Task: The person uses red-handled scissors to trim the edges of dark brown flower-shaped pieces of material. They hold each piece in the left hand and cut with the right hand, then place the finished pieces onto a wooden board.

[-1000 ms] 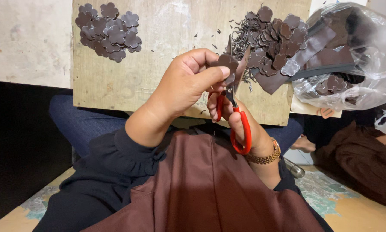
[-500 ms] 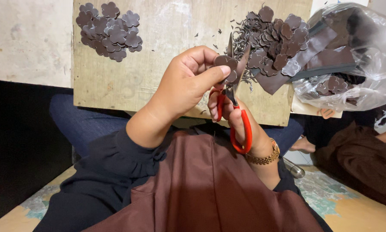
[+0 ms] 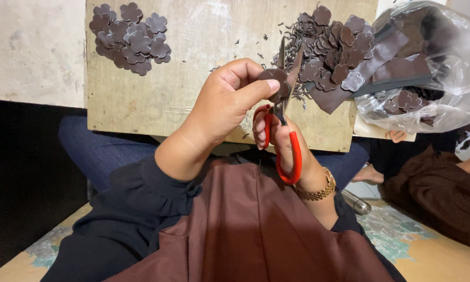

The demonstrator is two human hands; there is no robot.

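- Your left hand (image 3: 222, 102) pinches a small dark brown flower-shaped piece (image 3: 274, 79) between thumb and forefinger, with the other fingers curled in behind
- The piece sits at the tip of that hand, to its right, and touches the blades of the red-handled scissors (image 3: 282, 130)
- Your right hand (image 3: 292, 156) is just below and to the right of the left, its fingers threaded through the red loops and closed around the handles; the blades stand a little apart at their tips
- The scissors' long axis runs nearly straight up from your right hand, blades pointing away from you, so the piece lies directly above that hand at the blade line
- The left hand is the nearer one to the piece; the right reaches it only through the blades
- Beyond both hands lies the wooden board (image 3: 193, 99), its near edge just under your left wrist
- Up and left of the left hand is a pile of trimmed flowers (image 3: 130, 36), well apart; up and right of the scissors is a pile of rough cut-outs and scraps (image 3: 334, 57), near the blade tips
- Further right a clear plastic bag (image 3: 444, 68) crowds that side; the open room is on the bare board to the left
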